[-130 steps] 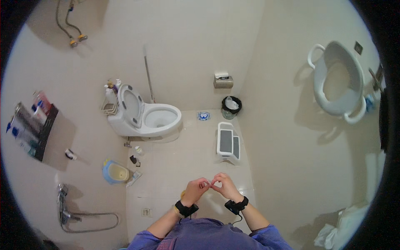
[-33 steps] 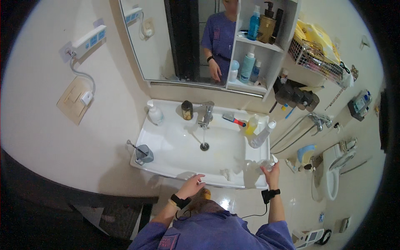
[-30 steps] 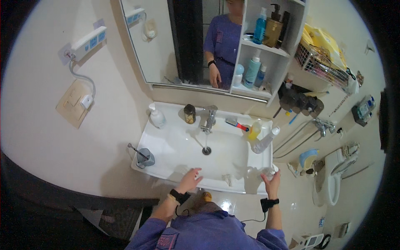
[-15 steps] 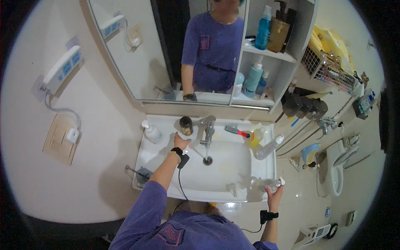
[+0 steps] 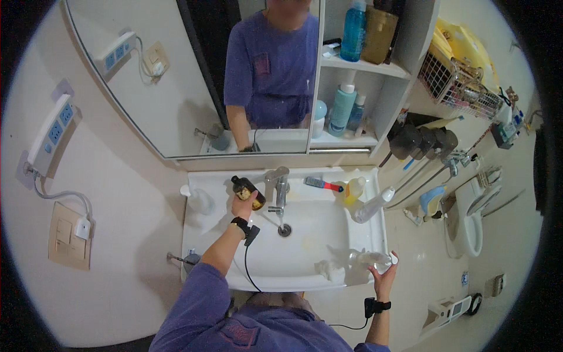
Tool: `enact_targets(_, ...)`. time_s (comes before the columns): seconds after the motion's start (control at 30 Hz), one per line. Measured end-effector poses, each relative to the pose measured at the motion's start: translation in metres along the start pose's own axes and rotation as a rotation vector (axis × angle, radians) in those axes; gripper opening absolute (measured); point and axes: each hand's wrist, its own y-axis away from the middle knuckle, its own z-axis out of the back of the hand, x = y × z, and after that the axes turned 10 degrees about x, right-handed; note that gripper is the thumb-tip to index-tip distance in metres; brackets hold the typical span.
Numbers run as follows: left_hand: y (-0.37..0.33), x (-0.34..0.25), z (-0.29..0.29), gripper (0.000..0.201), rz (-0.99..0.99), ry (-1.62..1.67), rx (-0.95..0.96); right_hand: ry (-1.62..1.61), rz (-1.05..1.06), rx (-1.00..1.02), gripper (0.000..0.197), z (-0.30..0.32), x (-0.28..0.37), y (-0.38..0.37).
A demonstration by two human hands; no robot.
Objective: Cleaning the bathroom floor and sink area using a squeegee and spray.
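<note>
- Tipped from upright to slanting since half a second ago, the dark bottle [image 5: 243,187] is now clasped in the left hand [image 5: 243,205], at the sink's [image 5: 281,285] back left.
- The right hand [image 5: 383,280] still curls round the clear bottle [image 5: 366,259] at the front right corner; so neither hand is free.
- Tap [image 5: 281,190] just right of the dark bottle; open bowl between hands.
</note>
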Motion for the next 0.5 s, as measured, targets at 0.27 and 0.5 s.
enact_targets(0.27,0.004,-0.014,0.049,0.046,0.415,0.259,0.541,0.002,-0.010,0.011,0.086,-0.003,-0.010,-0.007)
enact_targets(0.5,-0.009,-0.046,0.059,0.043,0.604,0.000,0.748,0.074,-0.046,-0.014,0.086,0.001,-0.017,0.002)
